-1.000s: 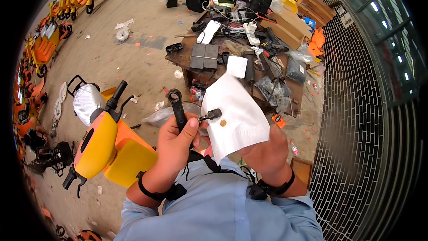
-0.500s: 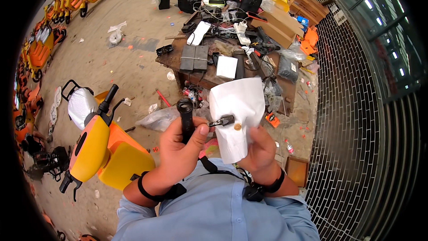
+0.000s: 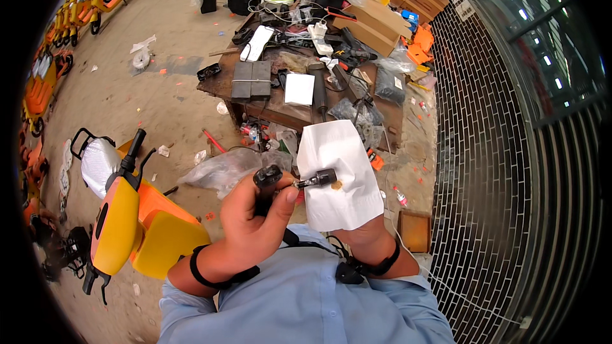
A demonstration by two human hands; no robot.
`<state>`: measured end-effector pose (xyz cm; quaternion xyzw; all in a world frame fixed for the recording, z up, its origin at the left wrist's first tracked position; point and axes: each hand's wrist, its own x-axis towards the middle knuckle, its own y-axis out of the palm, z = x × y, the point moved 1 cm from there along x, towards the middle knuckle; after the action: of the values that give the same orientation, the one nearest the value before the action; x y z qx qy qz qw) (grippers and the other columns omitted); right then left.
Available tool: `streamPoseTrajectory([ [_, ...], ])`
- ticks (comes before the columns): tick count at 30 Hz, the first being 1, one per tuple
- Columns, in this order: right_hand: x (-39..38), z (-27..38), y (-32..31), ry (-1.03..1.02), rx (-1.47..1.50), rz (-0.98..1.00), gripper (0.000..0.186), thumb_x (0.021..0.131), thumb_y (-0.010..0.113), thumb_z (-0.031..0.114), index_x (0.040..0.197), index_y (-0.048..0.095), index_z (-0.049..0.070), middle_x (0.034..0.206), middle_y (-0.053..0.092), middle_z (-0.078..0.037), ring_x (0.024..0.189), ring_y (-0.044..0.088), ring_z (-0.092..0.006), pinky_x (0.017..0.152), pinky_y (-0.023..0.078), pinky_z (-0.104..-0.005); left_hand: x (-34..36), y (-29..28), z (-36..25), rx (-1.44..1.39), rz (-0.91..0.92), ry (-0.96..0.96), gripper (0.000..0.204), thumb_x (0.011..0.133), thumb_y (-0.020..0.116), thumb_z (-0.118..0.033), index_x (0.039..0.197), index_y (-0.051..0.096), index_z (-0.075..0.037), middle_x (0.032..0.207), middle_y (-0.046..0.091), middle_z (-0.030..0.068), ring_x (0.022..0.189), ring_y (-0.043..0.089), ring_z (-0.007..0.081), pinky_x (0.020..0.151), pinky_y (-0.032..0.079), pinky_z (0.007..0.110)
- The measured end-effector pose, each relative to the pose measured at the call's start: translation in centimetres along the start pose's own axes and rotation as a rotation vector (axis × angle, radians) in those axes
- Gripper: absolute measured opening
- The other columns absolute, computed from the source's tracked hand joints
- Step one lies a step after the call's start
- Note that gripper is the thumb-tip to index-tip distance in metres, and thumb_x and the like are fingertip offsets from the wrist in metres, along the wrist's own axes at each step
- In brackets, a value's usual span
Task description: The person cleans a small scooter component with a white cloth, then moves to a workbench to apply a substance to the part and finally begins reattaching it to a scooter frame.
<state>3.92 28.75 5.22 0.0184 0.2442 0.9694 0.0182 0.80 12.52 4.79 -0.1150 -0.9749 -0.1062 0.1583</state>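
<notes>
My left hand (image 3: 255, 213) is closed around a black tube-shaped part (image 3: 268, 177), whose rounded end sticks up above the fingers. Between its thumb and forefinger is a small dark plug-like piece (image 3: 319, 179), pointing right across a white paper sheet (image 3: 338, 207). A brown spot marks the paper just below the plug's tip. My right hand (image 3: 368, 237) holds the sheet from behind and below; its fingers are hidden by the paper.
A cluttered workbench (image 3: 220, 89) stands ahead with tools, cables, a grey block (image 3: 251, 80) and a white box (image 3: 299, 90). At left is a yellow scooter front (image 3: 118, 216). Plastic bags (image 3: 223, 169) lie on the floor. A brick-patterned wall (image 3: 484, 172) runs along the right.
The paper has tilted and come down over my right hand, covering its fingers. My left hand has tipped the black tube-shaped part slightly. The whole view has shifted, moving the bench leftward and up.
</notes>
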Motion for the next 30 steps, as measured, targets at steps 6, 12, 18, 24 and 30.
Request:
streamPoseTrajectory([
  [6,0.4,1.1,-1.2,-0.316,-0.916,-0.033,0.047,0.076,0.076,0.004,0.119,0.057,0.001,0.111,0.065,-0.011,0.098,0.064,-0.0200,0.084,0.052,-0.0328,0.1,-0.1,-0.5,0.173,0.070,0.097,0.017,0.088,0.069,-0.002,0.101,0.060,0.003,0.090,0.068,0.0127,0.076,0.063,0.0184,0.067,0.050,0.027],
  [12,-0.4,2.4,-2.6,-0.287,-0.993,0.117,0.058,0.077,0.077,0.004,0.130,0.053,-0.001,0.119,0.065,-0.012,0.105,0.066,-0.0191,0.089,0.052,-0.0328,1.7,-0.2,-1.7,0.316,0.133,0.345,0.017,0.086,0.069,-0.001,0.101,0.061,0.002,0.095,0.069,0.0149,0.083,0.066,0.0253,0.074,0.053,0.031],
  [18,0.6,2.9,-1.0,-0.376,-1.065,-0.053,0.025,0.066,0.073,0.003,0.090,0.067,0.004,0.087,0.063,-0.012,0.083,0.060,-0.0333,0.071,0.049,-0.0381,2.0,0.1,-1.9,0.260,0.165,0.322,0.018,0.086,0.070,-0.003,0.103,0.062,0.001,0.093,0.069,0.0146,0.077,0.065,0.0194,0.067,0.052,0.027],
  [24,0.6,2.9,-1.1,-0.448,-1.055,-0.023,0.032,0.069,0.073,0.004,0.100,0.065,0.003,0.095,0.064,-0.011,0.089,0.062,-0.0310,0.079,0.050,-0.0381,0.7,-0.1,-1.1,0.034,0.124,-0.129,0.017,0.092,0.068,-0.009,0.104,0.063,0.002,0.083,0.067,0.0048,0.067,0.057,0.0071,0.060,0.045,0.020],
  [30,-0.1,2.3,-2.2,-0.114,-0.270,-0.182,0.044,0.082,0.065,0.008,0.124,0.053,0.004,0.115,0.061,-0.009,0.103,0.062,-0.0245,0.090,0.050,-0.0380,0.8,0.2,-1.3,-0.047,0.044,-0.088,0.017,0.096,0.062,-0.012,0.106,0.058,0.002,0.088,0.068,0.0119,0.061,0.054,0.0069,0.055,0.044,0.021],
])
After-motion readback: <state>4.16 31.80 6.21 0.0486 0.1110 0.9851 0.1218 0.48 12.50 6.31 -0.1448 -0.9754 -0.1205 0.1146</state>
